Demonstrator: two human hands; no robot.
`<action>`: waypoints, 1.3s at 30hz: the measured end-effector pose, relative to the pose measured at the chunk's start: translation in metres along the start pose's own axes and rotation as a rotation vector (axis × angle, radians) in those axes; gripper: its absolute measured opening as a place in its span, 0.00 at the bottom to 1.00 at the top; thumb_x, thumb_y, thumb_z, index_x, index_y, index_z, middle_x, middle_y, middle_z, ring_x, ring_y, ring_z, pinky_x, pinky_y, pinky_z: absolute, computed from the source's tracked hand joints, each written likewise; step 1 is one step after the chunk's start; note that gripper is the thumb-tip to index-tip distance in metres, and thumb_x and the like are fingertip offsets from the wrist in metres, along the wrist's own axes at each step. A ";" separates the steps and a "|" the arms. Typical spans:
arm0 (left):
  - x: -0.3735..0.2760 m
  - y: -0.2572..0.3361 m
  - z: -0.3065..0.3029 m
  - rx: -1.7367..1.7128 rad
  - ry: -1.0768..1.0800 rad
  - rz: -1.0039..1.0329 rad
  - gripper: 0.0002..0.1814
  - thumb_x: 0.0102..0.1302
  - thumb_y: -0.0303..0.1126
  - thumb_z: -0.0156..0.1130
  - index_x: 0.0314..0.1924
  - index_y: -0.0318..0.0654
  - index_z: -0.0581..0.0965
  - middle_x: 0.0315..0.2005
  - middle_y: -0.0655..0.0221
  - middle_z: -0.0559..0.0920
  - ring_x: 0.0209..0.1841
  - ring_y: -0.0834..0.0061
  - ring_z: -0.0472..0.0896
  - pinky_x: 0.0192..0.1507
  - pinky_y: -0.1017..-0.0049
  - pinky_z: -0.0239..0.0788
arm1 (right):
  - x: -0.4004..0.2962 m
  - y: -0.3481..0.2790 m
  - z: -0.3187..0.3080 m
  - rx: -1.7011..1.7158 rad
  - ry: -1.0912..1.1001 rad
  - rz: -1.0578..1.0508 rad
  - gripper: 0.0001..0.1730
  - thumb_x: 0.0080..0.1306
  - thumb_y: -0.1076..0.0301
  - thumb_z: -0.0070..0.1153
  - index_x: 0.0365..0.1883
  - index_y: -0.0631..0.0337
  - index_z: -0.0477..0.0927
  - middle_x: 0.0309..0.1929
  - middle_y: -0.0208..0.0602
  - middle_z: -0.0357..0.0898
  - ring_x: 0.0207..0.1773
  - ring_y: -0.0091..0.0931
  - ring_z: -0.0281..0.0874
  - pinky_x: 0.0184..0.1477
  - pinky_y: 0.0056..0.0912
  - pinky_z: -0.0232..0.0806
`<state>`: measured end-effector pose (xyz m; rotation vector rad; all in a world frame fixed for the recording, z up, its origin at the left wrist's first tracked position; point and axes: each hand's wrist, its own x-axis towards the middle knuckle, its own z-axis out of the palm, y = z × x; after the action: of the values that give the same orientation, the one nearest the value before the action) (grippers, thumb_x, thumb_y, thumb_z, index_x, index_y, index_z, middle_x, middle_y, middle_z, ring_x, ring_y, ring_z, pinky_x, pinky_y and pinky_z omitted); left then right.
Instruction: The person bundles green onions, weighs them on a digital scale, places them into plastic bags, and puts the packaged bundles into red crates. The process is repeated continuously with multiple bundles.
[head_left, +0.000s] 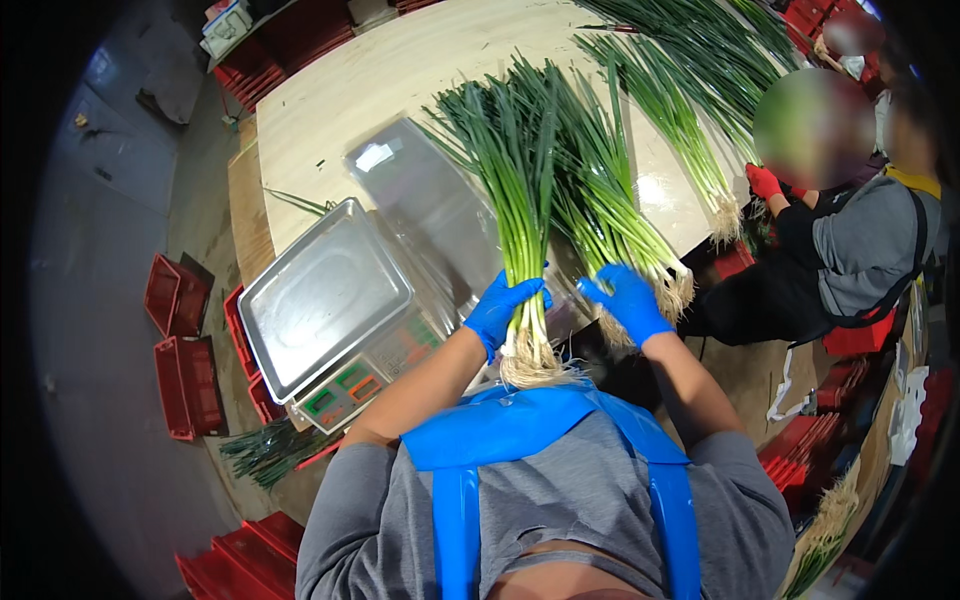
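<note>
My left hand (501, 309), in a blue glove, is closed around the white stalks of a bunch of green onions (521, 225), whose roots hang towards my blue apron. To its right, my gloved right hand (628, 301) has its fingers apart, beside the roots of a second heap of green onions (600, 187); whether it touches them I cannot tell. Clear plastic bags (420, 187) lie flat on the pale table (322, 112), partly under the held bunch. Left of them stands a digital scale with a bare metal tray (326, 296).
A co-worker in red gloves (763, 182) stands at the right by more green onions (675, 112) on the table. Red plastic crates (189, 386) are on the floor at the left, and more are stacked at lower left and right. Onion leaves (274, 450) show below the scale.
</note>
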<state>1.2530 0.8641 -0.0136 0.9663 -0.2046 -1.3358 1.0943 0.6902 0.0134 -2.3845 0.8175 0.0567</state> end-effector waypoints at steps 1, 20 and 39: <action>0.006 -0.007 -0.009 -0.013 -0.005 -0.006 0.26 0.64 0.33 0.62 0.61 0.40 0.68 0.32 0.64 0.79 0.35 0.71 0.80 0.39 0.73 0.75 | 0.012 0.037 0.014 -0.103 0.393 -0.113 0.35 0.60 0.46 0.60 0.56 0.66 0.74 0.47 0.53 0.76 0.46 0.44 0.76 0.53 0.42 0.66; 0.043 -0.045 -0.011 0.092 0.086 0.018 0.25 0.65 0.33 0.62 0.60 0.39 0.68 0.46 0.64 0.79 0.47 0.69 0.79 0.49 0.70 0.73 | 0.018 0.008 0.055 0.982 -0.378 0.172 0.29 0.61 0.53 0.63 0.55 0.62 0.74 0.45 0.36 0.79 0.43 0.27 0.76 0.48 0.30 0.69; -0.002 0.088 0.013 -0.146 -0.084 0.304 0.31 0.69 0.53 0.52 0.63 0.40 0.67 0.58 0.63 0.74 0.61 0.63 0.71 0.66 0.61 0.58 | -0.010 -0.105 -0.045 0.841 -0.638 -0.142 0.40 0.57 0.66 0.67 0.66 0.62 0.62 0.50 0.36 0.74 0.49 0.22 0.72 0.49 0.29 0.69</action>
<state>1.3077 0.8528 0.0553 0.7247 -0.3011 -1.0959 1.1395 0.7352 0.1087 -1.4773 0.2670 0.3269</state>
